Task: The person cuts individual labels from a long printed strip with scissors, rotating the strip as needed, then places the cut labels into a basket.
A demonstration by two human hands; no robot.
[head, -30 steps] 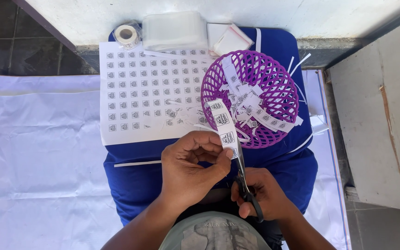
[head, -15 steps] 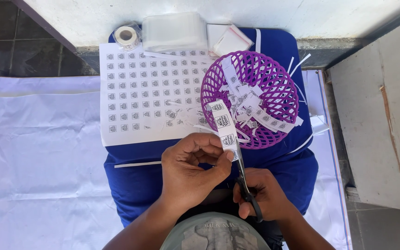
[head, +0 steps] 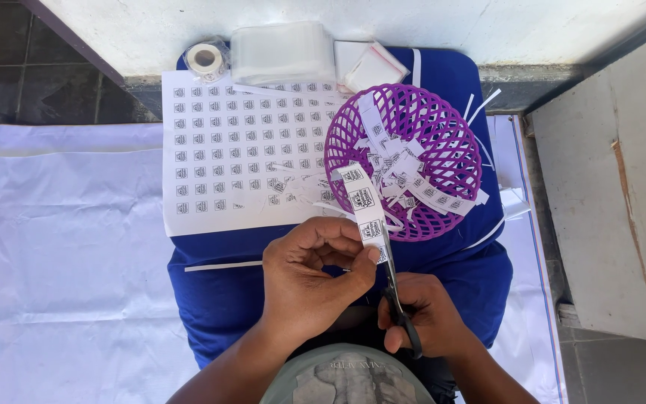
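Seen from the head camera looking straight down, the left hand (head: 312,273) is curled almost closed, its thumb and fingertips pinching the near end of a narrow paper strip (head: 360,203) printed with a row of small dark square marks. The strip runs up and away from that hand, its far end lying over the near rim of a purple lattice basket (head: 457,142). Just right of and below the left hand, the right hand (head: 420,318) is closed around the handles of a pair of scissors (head: 392,288); fingers pass through the dark loops, and the blades point up toward the strip, meeting it right beside the left thumb. How far apart the blades stand cannot be told, since the strip and the thumb cover them. The basket, beyond both hands and a little to the right, holds a loose heap of cut paper pieces (head: 405,168) carrying the same marks. Beyond the left hand lies a white printed sheet (head: 222,161) covered in a grid of the small squares, its right edge touching the basket. Further off past the sheet sit a roll of white tape (head: 205,58), a clear plastic box (head: 284,51) and a small clear bag (head: 371,67), side by side. All of these rest on a blue cloth (head: 222,299), which lies over a white sheet (head: 76,262) spreading out to the left of the hands.
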